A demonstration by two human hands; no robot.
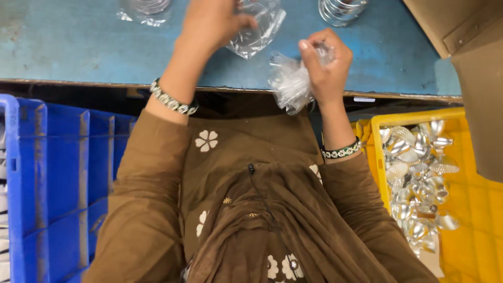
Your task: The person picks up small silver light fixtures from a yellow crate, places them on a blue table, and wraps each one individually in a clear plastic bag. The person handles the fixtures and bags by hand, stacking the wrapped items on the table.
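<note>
Left hand pinching a crinkly clear plastic bag, right hand clenched round a bunched glossy bag, scuffed blue table

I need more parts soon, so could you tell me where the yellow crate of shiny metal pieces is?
In the head view, the yellow crate sits at the person's right side, below the blue table edge, just beyond the right hand.

A blue crate sits left; a yellow crate of shiny metal pieces sits right.
</note>
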